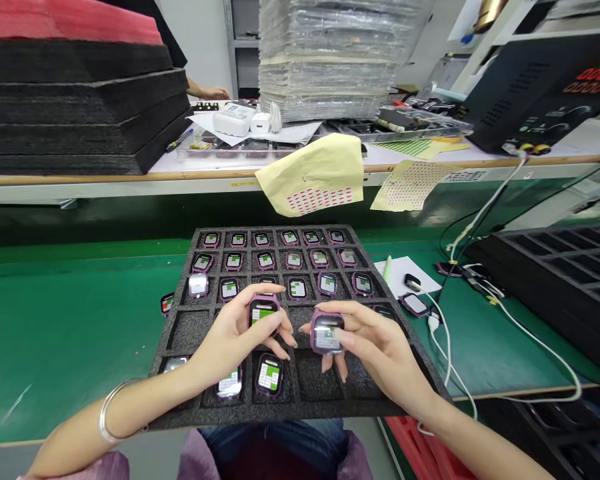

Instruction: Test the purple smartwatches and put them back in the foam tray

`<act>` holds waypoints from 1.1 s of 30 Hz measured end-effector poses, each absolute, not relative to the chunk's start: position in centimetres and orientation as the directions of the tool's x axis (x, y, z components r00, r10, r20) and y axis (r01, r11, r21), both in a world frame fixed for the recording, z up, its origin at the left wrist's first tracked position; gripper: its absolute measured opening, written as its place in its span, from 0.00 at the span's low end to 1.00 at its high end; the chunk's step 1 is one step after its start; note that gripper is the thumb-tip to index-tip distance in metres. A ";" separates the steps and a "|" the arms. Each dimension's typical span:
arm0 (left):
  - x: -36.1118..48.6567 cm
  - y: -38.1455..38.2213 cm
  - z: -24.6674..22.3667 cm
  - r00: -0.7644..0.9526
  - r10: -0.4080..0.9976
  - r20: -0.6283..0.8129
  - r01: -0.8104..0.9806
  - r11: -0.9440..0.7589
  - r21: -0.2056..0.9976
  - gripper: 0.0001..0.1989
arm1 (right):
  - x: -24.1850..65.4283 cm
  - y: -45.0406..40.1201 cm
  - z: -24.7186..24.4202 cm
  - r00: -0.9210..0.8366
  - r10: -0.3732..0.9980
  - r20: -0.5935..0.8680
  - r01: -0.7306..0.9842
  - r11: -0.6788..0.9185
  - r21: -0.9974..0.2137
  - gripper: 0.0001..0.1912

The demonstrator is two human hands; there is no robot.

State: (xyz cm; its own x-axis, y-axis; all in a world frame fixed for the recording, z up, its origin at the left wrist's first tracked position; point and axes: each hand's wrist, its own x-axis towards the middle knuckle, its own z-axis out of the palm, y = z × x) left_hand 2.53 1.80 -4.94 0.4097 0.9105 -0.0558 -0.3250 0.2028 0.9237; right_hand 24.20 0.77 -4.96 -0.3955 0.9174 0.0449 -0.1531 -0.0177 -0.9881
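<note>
Green bench, purple-framed watches (327, 333).

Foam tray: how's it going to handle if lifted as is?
Foam tray probably bends a little but holds shape, given its foam grid. Likely back-heavy: far rows are full, nearer ones have gaps. Watches may slide if tilted; some already sit askew in their cells.

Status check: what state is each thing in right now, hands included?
Left hand: gripping a watch
Its watch: screen lit
Right hand: gripping another watch
That second watch: screen lit, thumb partly over it
Foam tray: partly filled
Power supply: on, digits lit
Black foam stack: piled, red layer on top
</note>
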 end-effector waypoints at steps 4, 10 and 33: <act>2.6 2.0 -5.1 0.392 0.919 -0.050 -0.305 0.181 0.935 0.17 | 24.4 0.4 -4.6 -0.439 0.897 0.042 -0.147 -0.026 -0.989 0.21; 2.5 1.6 -5.2 0.446 0.895 0.010 -0.367 0.173 0.914 0.24 | 24.4 0.3 -5.0 -0.423 0.905 0.039 -0.108 -0.007 -0.994 0.21; 4.1 -1.3 -7.8 0.611 0.790 0.050 0.285 -0.278 0.917 0.27 | 31.7 -2.0 -8.1 -0.473 0.865 0.168 0.717 0.489 -0.497 0.21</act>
State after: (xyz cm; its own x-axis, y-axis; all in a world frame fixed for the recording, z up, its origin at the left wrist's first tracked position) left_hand 4.08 -1.32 -7.85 0.6111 0.7900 0.0501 0.2846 -0.2783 0.9173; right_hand 31.71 -2.00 -8.11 -0.4733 0.8647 0.1680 0.7166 0.4889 -0.4974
